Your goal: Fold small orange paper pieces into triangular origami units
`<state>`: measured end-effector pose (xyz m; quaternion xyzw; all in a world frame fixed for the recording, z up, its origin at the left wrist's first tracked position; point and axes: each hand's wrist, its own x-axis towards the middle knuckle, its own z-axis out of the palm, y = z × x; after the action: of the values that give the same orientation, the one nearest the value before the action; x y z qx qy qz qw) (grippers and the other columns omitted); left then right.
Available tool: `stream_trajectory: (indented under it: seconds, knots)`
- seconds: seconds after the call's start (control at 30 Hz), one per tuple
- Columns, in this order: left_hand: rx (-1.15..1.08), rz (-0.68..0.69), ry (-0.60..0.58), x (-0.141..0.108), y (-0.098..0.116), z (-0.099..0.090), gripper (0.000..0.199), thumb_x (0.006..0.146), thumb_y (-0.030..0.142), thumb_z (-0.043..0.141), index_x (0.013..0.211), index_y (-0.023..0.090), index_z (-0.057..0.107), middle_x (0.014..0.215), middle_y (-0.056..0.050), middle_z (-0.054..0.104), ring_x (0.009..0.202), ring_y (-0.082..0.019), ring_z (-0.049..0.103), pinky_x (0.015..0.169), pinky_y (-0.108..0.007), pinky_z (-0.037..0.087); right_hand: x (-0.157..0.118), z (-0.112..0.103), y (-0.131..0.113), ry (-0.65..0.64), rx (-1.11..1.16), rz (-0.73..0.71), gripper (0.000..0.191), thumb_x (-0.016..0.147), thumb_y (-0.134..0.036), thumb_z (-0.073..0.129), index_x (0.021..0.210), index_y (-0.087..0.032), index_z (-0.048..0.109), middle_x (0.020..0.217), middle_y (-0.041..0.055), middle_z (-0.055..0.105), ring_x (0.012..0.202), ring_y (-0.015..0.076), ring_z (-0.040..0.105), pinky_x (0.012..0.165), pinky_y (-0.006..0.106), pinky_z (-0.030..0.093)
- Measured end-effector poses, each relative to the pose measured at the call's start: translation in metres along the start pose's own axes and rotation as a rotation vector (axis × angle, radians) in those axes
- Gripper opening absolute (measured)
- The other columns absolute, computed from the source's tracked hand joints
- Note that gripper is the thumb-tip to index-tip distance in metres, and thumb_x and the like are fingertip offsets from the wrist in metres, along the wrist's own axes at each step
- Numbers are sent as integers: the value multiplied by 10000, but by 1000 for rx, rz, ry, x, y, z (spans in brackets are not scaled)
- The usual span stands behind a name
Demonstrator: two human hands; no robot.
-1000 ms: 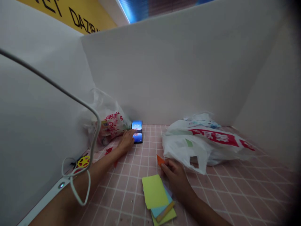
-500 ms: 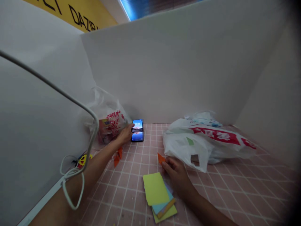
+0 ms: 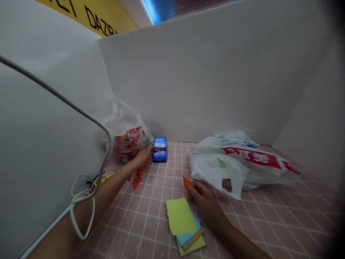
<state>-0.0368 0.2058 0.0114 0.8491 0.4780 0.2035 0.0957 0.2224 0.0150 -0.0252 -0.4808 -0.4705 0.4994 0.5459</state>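
Note:
My left hand (image 3: 143, 157) reaches to the left edge of a smartphone (image 3: 160, 149), one finger stretched out at its lit screen. The screen shows a landscape picture with small dots over it. My other fingers there are partly hidden, and I see nothing held in them. Between thumb and fingers, my right hand (image 3: 204, 200) pinches a small orange piece of folded paper (image 3: 186, 182). Just below it lies a stack of coloured paper sheets (image 3: 181, 217), yellow on top, with blue and orange showing underneath. More orange folded paper (image 3: 137, 181) rests beside my left forearm.
A clear plastic bag (image 3: 129, 135) with red print stands at the back left. To the right lies a white plastic bag (image 3: 237, 165) with a red band. A pale cable (image 3: 81, 112) crosses the left side, near a yellow item (image 3: 100, 180). White walls surround the pink tiled surface.
The phone screen has gone from a clock display to a dotted one. My left hand has drawn slightly back from the screen. The view has shifted slightly; my right hand still pinches the paper.

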Motion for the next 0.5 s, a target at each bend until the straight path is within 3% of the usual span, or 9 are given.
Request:
stream_trajectory:
  seconds: [0.5]
  knots:
    - [87, -7, -32, 22, -4, 14, 610, 692, 11, 446, 1286, 146, 487, 1297, -137, 612, 1206, -260, 552, 1061, -437, 403, 1, -2, 6, -6, -28, -10, 333, 798, -456, 621, 627, -215, 468, 568, -28, 461, 526, 140, 406, 499, 261, 342]
